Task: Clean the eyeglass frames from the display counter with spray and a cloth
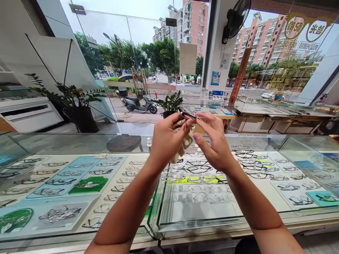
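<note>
A pair of dark-framed glasses (188, 114) is raised over the glass display case. Around its left part and a pale crumpled cloth (187, 140), the fingers of my left hand (169, 135) are closed; the cloth hangs below them. My right hand (214, 141) is at the right side of the glasses, fingertips near the frame, with its thumb and fingers apart. Fingers and cloth hide part of the lenses.
Below the hands, the glass display case (164, 225) holds rows of eyeglasses. A small white bottle (149, 144) stands behind the left wrist. Beyond are a dark stool (124, 143), potted plants (83, 114), a second counter (278, 121) and glass doors.
</note>
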Action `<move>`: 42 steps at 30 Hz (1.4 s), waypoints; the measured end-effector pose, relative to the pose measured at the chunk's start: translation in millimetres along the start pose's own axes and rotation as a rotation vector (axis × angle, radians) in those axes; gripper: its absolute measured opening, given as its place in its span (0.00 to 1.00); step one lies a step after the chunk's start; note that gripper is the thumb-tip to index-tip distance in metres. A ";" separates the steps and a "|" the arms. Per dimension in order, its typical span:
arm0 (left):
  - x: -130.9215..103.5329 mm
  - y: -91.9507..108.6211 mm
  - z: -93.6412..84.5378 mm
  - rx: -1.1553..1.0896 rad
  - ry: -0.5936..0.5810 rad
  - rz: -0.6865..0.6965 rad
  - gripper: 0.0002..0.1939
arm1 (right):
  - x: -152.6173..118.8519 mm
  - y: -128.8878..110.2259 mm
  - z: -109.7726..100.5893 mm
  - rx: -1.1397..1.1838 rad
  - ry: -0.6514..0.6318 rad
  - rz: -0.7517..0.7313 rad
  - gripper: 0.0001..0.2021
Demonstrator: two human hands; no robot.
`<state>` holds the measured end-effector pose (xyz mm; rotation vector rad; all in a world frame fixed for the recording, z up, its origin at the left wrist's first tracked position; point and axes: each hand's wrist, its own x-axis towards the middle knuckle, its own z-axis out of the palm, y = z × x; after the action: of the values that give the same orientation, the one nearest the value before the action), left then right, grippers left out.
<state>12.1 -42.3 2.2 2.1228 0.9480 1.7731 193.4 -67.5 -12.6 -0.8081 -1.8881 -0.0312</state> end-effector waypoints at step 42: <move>31.0 -66.3 2.2 -0.134 0.279 -0.056 0.22 | 20.2 52.8 -4.1 1.278 -0.173 0.706 0.11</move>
<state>-6.0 27.6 -9.7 1.7834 0.9119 2.0776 220.6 -17.7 -11.4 -0.4851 -1.2536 1.5385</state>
